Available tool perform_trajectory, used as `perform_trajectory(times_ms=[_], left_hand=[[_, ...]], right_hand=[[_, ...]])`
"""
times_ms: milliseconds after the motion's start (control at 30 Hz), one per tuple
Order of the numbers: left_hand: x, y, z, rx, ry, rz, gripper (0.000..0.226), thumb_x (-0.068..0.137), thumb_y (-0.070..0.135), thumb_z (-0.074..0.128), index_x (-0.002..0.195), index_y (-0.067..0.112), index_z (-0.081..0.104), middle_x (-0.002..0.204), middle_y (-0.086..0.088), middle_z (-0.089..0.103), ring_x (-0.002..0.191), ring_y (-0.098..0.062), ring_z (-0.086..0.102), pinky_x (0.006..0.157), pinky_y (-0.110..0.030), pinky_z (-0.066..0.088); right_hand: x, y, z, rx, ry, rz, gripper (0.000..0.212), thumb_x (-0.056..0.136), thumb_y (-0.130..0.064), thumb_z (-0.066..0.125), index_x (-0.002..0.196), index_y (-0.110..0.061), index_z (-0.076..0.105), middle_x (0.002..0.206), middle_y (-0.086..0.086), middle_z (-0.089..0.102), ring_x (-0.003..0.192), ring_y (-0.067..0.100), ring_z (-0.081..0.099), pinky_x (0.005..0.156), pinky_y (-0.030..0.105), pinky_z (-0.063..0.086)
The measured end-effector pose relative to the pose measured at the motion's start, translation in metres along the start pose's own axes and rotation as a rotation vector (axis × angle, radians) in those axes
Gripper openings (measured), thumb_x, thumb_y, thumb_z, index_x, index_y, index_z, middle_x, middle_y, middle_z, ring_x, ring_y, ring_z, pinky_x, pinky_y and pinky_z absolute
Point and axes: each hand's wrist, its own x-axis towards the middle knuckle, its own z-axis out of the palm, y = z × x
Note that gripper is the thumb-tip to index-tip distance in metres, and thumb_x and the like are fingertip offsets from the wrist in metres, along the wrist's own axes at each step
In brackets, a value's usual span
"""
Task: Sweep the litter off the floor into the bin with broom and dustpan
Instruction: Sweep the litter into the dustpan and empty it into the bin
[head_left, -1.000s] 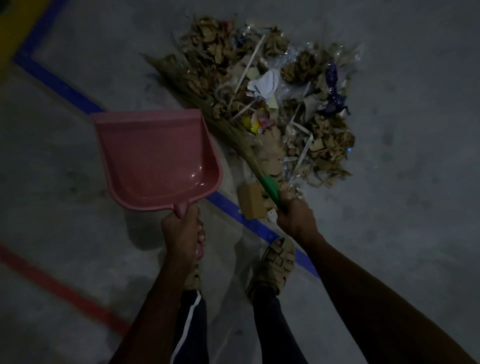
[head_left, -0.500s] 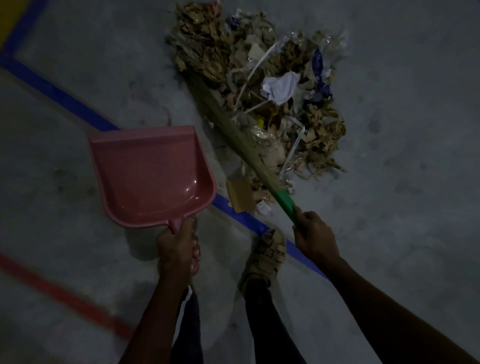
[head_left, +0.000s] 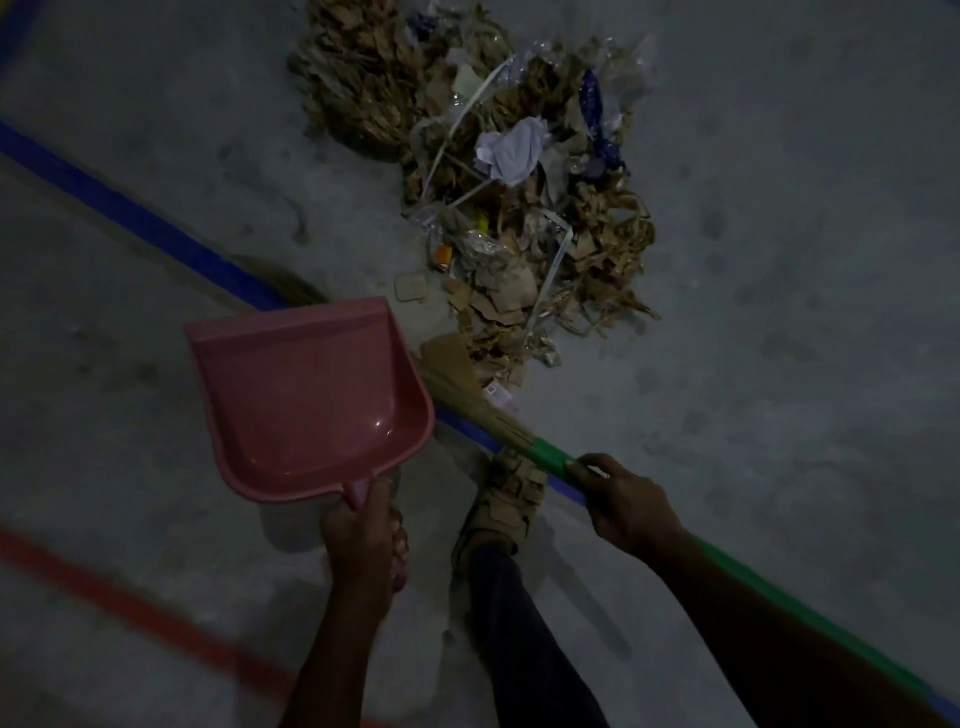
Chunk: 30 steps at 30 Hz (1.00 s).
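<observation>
A pile of litter (head_left: 498, 197), dry leaves, paper scraps, plastic and a crumpled white sheet, lies on the grey floor ahead of me. My left hand (head_left: 358, 535) grips the short handle of an empty pink dustpan (head_left: 306, 400), held above the floor to the left of the pile. My right hand (head_left: 628, 504) grips the green handle of a straw broom (head_left: 467, 395). Its bristles run up and left behind the dustpan, and their blurred tips show beyond the pan's far edge. No bin is in view.
A blue floor line (head_left: 130, 218) crosses diagonally under the dustpan and my feet. A red line (head_left: 130, 608) runs at the lower left. My sandalled right foot (head_left: 509, 499) stands on the blue line, close to the pile's near edge.
The broom has swung left off the litter pile and now lies behind the dustpan. The dustpan sits lower in view. My right hand has drawn back and to the right.
</observation>
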Motion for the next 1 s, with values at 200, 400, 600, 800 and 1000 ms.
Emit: perform_trajectory(times_ms=[200,400,600,800,1000], left_hand=[[-0.011,-0.014,0.009,-0.006,-0.047,-0.005,0.037,0.099,0.019,0.06,0.065,0.01,0.048,0.043,0.0,0.042,0.028,-0.01,0.037,0.035,-0.014,0.028],[-0.035,-0.033,-0.004,-0.015,-0.054,0.074,0.033,0.095,0.024,0.062,0.067,0.012,0.051,0.047,-0.002,0.044,0.031,-0.012,0.038,0.043,-0.018,0.031],[-0.079,-0.077,-0.023,-0.03,-0.024,0.097,0.037,0.096,0.021,0.061,0.063,0.013,0.048,0.046,-0.001,0.043,0.031,-0.012,0.039,0.038,-0.017,0.03],[-0.099,-0.112,-0.028,-0.022,-0.006,0.046,0.037,0.094,0.023,0.063,0.062,0.016,0.047,0.047,-0.002,0.044,0.033,-0.014,0.04,0.038,-0.016,0.031],[-0.089,-0.117,-0.013,0.05,-0.046,0.027,0.043,0.094,0.032,0.063,0.057,0.019,0.044,0.047,0.0,0.041,0.032,-0.012,0.038,0.044,-0.017,0.03]], right_hand=[[0.0,0.028,-0.013,-0.034,0.06,0.21,0.057,0.088,-0.023,0.063,0.142,-0.034,0.05,0.14,-0.003,0.05,0.073,0.031,0.066,0.049,0.03,0.047],[0.017,0.022,-0.047,-0.005,0.298,0.236,0.057,0.09,-0.017,0.062,0.145,-0.023,0.046,0.139,0.006,0.049,0.075,0.026,0.062,0.048,0.029,0.047],[-0.026,0.022,-0.031,0.015,0.299,0.093,0.057,0.086,-0.018,0.067,0.141,-0.026,0.052,0.141,0.001,0.051,0.081,0.027,0.066,0.053,0.029,0.048],[-0.101,0.045,0.028,-0.03,0.063,0.082,0.058,0.085,-0.019,0.062,0.141,-0.034,0.053,0.145,-0.002,0.049,0.087,0.034,0.067,0.059,0.032,0.051],[-0.111,0.051,0.055,-0.061,0.081,0.333,0.059,0.085,-0.018,0.062,0.139,-0.039,0.051,0.144,-0.008,0.046,0.081,0.034,0.066,0.056,0.029,0.038]])
